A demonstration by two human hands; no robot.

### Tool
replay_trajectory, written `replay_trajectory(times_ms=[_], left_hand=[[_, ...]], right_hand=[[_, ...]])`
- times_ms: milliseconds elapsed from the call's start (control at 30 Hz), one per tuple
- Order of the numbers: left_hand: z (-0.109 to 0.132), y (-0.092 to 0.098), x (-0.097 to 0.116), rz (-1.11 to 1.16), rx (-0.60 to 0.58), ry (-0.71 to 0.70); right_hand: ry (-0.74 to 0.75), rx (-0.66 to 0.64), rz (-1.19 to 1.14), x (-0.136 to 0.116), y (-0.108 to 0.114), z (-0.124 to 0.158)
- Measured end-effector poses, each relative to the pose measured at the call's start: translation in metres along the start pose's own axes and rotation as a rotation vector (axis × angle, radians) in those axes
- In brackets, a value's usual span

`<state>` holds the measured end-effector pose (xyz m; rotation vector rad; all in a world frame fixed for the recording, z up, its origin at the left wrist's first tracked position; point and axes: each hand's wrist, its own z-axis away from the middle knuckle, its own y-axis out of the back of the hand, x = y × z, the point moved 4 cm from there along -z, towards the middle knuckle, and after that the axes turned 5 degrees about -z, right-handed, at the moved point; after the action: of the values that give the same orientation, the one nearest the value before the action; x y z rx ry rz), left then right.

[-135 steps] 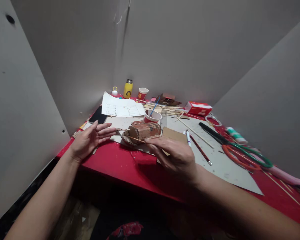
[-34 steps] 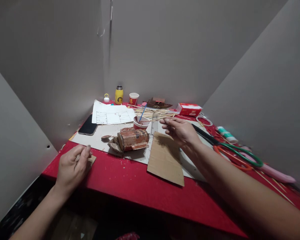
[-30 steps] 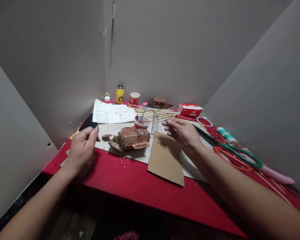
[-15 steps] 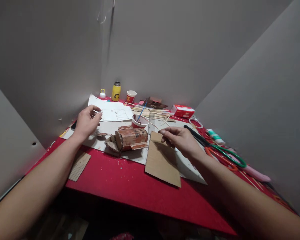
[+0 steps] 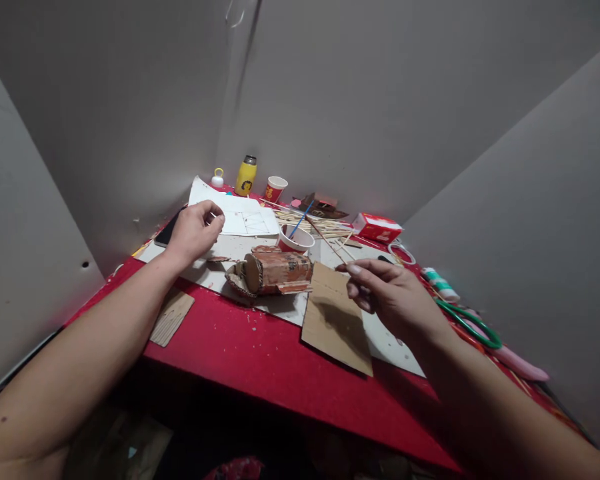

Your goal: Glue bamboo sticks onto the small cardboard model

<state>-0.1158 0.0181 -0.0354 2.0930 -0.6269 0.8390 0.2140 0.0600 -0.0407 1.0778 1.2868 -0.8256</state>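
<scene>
My right hand [image 5: 385,290] pinches a thin brown stick [image 5: 326,238] above the flat cardboard piece [image 5: 333,327]. My left hand [image 5: 195,230] hovers by the white drawing paper [image 5: 255,221], its fingers curled and close together; whether they hold anything is too small to tell. Between my hands a reddish-brown painted cardboard model [image 5: 285,272] lies on the white board, its open end facing left. Just behind it stands a paper cup [image 5: 296,240] with dark paint inside and a blue-handled brush [image 5: 301,219] leaning in it.
Along the back are a yellow bottle [image 5: 247,177], a red paper cup [image 5: 276,189], a small brown boat model [image 5: 323,207] and a red box [image 5: 377,228]. Green-handled scissors [image 5: 480,327] lie at right, a cardboard scrap [image 5: 173,318] at left.
The camera view has shifted, moving the table items rightward. My right hand has lifted the brown stick, which now points up and left more steeply. My left hand remains near the paper.
</scene>
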Motion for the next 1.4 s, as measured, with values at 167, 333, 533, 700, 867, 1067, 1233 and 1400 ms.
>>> replay_trajectory(times_ms=[167, 333, 533, 700, 867, 1067, 1233, 1400], left_hand=[[0.0, 0.0, 0.001, -0.009, -0.012, -0.007], [0.0, 0.0, 0.0, 0.001, 0.008, -0.016], [0.0, 0.0, -0.001, -0.005, 0.015, -0.037], [0.001, -0.001, 0.001, 0.007, 0.008, -0.047], [0.002, -0.001, 0.003, 0.007, 0.002, -0.054], [0.003, 0.001, 0.006, 0.006, 0.007, -0.051], [0.004, 0.002, 0.007, 0.0, -0.001, -0.042], [0.003, 0.002, 0.006, -0.008, -0.003, -0.055]], right_hand=[[0.001, -0.142, 0.178, -0.015, -0.024, 0.039], [0.009, -0.287, 0.24, -0.023, -0.063, 0.067], [-0.203, -0.374, 0.042, 0.002, -0.099, 0.075], [-0.292, -0.362, -0.066, 0.009, -0.115, 0.075], [-0.294, -0.335, -0.105, 0.009, -0.123, 0.071], [-0.307, -0.34, -0.142, 0.009, -0.129, 0.069], [-0.293, -0.351, -0.125, 0.007, -0.131, 0.07], [-0.303, -0.339, -0.146, 0.011, -0.132, 0.068]])
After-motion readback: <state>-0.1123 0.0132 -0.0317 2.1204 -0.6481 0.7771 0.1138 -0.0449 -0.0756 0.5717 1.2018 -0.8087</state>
